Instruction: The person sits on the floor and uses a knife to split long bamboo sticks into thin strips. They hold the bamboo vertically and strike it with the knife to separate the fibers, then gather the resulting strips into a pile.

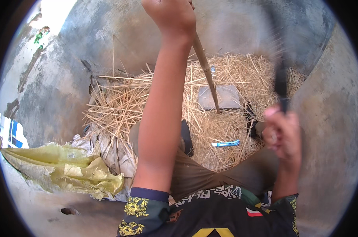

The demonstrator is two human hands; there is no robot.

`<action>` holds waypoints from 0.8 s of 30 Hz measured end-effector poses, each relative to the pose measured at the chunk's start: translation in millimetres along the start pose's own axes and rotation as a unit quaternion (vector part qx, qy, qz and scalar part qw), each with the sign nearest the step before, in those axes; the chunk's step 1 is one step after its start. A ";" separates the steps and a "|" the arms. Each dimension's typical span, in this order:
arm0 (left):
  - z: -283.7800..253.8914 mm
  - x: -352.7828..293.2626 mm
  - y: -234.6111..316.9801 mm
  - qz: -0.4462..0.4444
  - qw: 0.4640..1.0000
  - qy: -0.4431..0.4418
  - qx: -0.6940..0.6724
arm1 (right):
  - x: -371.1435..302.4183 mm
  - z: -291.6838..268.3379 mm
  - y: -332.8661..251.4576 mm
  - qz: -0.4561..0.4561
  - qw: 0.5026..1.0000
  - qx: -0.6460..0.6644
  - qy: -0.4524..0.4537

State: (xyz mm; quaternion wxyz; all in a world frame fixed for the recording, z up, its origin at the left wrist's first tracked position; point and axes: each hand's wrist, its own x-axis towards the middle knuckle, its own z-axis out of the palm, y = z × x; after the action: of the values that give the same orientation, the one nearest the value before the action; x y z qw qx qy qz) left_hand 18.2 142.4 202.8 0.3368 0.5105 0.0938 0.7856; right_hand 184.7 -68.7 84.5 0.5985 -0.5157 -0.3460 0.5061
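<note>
My left hand [171, 16], at the top edge, is closed around a bamboo stick [205, 65]. The stick slants down to the right, its lower tip over the near edge of a grey block [226, 94]. Fingers wrapped, my right hand [283, 132] grips a long dark knife [281, 75], possibly a machete. Its blade points upward and is smeared by motion, apart from the stick. A light-blue box cutter [226, 143] lies on the shavings in front of my legs.
Pale bamboo shavings [210, 148] cover the floor around the block, with longer split strips [115, 102] piled to the left. A torn yellow sack [76, 166] lies at the left. Grey walls [242, 31] rise at the back and right. My bent legs border the near side.
</note>
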 end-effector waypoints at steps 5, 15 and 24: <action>5.6 -1.7 -1.6 -0.009 1.000 -0.005 0.005 | 15.1 17.1 1.3 -0.467 0.853 0.231 -0.031; 10.2 -13.3 3.4 -0.045 0.987 -0.125 -0.092 | 56.9 -25.2 107.6 0.335 0.914 0.101 -0.204; -4.0 5.5 -1.9 0.067 0.995 0.036 0.066 | 22.7 -3.6 2.8 -0.302 0.920 0.248 -0.010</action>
State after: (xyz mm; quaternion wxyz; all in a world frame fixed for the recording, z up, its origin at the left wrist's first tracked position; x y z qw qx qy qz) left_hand 14.2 148.0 204.1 0.2457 0.5078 0.1234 0.8164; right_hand 192.9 -48.0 78.5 0.8282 -0.2167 -0.3546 0.3759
